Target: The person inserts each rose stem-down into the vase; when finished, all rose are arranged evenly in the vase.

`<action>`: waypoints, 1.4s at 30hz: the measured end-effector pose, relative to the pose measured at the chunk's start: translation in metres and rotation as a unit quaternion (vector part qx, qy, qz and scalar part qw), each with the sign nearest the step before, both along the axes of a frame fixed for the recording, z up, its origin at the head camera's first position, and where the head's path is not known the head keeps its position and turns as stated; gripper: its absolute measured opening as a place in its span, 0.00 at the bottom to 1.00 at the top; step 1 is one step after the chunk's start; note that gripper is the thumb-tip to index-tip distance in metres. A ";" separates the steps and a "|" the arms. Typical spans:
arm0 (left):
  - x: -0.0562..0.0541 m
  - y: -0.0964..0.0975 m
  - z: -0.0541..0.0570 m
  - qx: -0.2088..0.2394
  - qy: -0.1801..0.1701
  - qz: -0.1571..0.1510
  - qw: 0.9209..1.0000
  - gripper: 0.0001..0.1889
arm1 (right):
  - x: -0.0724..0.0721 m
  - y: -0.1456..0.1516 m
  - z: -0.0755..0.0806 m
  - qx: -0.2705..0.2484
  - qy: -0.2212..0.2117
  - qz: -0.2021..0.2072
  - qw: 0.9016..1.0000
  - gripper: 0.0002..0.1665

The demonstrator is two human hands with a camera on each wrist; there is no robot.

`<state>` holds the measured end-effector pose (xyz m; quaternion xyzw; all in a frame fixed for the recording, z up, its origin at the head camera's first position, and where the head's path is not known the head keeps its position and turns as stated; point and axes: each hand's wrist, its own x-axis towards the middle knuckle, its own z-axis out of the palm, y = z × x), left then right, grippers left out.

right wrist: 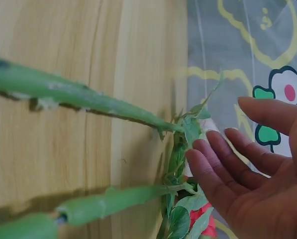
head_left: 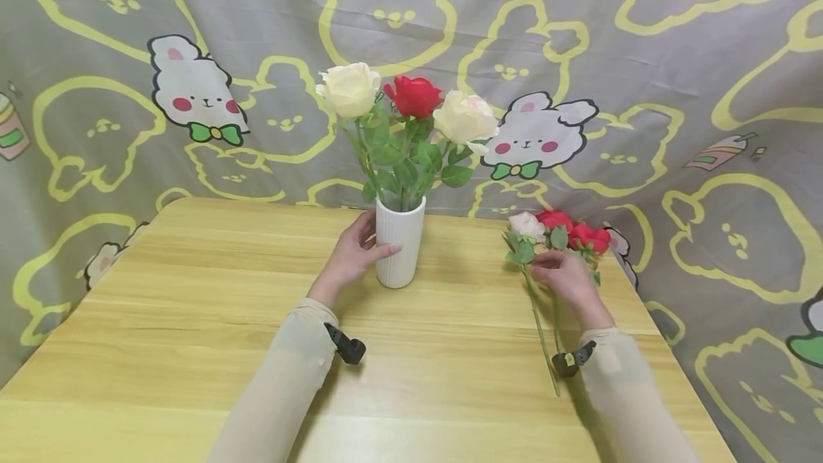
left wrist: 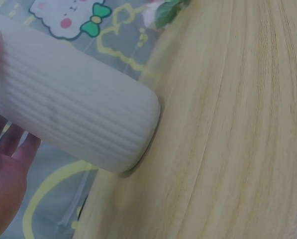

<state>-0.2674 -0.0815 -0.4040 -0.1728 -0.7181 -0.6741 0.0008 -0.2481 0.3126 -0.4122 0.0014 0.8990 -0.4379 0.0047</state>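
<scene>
Cream sleeves (head_left: 273, 381) end just behind the left hand (head_left: 352, 254) and right hand (head_left: 569, 281). Small black strapped devices (head_left: 350, 349) sit over both.

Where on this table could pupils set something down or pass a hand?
The table is bare left of the left sleeve and between the white vase and the loose roses. It is crowded at the far right, where the right hand is beside the roses, and at the vase, which the left hand grips.
</scene>
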 end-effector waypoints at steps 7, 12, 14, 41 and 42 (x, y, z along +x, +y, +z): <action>0.010 0.000 0.016 -0.003 -0.007 -0.003 1.000 0.41 | -0.007 -0.005 -0.006 0.066 -0.036 0.003 0.997 0.23; 0.011 0.000 0.016 -0.001 -0.008 -0.006 1.000 0.41 | -0.011 -0.008 -0.010 0.111 -0.060 0.006 0.992 0.21; 0.010 0.000 0.016 0.001 -0.006 -0.007 1.000 0.40 | -0.013 -0.009 -0.011 0.122 -0.064 0.001 0.990 0.21; -0.009 -0.001 -0.015 0.003 0.018 0.010 1.000 0.39 | -0.016 -0.015 0.005 0.088 -0.062 -0.019 0.994 0.13; -0.009 -0.001 -0.015 0.001 0.018 0.012 1.000 0.39 | -0.015 -0.015 0.008 0.072 -0.059 -0.020 0.995 0.14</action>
